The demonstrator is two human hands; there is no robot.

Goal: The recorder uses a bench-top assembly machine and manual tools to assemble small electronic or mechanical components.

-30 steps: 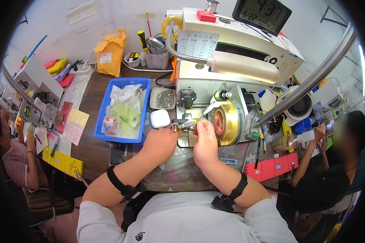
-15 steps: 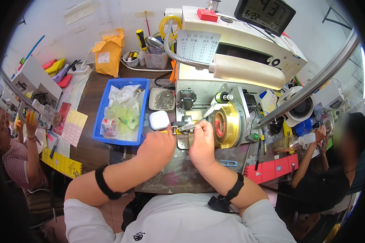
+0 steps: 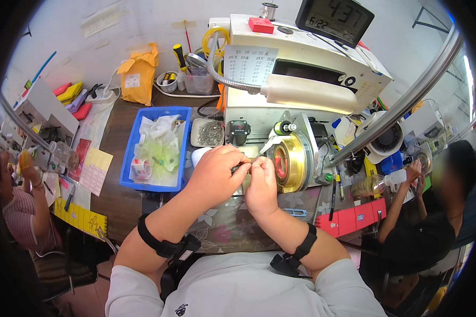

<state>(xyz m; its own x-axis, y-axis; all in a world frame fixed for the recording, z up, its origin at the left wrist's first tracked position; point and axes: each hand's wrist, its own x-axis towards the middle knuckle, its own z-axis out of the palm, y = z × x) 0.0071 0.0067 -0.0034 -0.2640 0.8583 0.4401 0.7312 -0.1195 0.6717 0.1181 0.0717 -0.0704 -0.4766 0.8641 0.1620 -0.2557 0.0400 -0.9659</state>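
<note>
My left hand (image 3: 215,174) curls over a small metal clamp (image 3: 239,169) at the front of a white winding machine (image 3: 301,68) and hides most of it. Its fingertips meet those of my right hand (image 3: 262,182), which pinches a tiny part I cannot make out at the same spot. Just right of the fingers sits the machine's brass-coloured spool (image 3: 290,161). A thin metal arm (image 3: 269,143) slants down toward the fingertips. A white rounded case (image 3: 198,154) peeks out behind my left hand. Both wrists wear black straps.
A blue tray (image 3: 129,158) of plastic bags lies to the left, with a small metal dish of parts (image 3: 210,132) behind my left hand. A gooseneck lamp (image 3: 307,93) hangs over the work. Red boxes (image 3: 354,217) lie at right. Other people sit at far left (image 3: 21,211) and right (image 3: 439,222).
My left hand has moved up and right onto the clamp, covering it and most of the white case. My right hand has stayed almost in place at the clamp.
</note>
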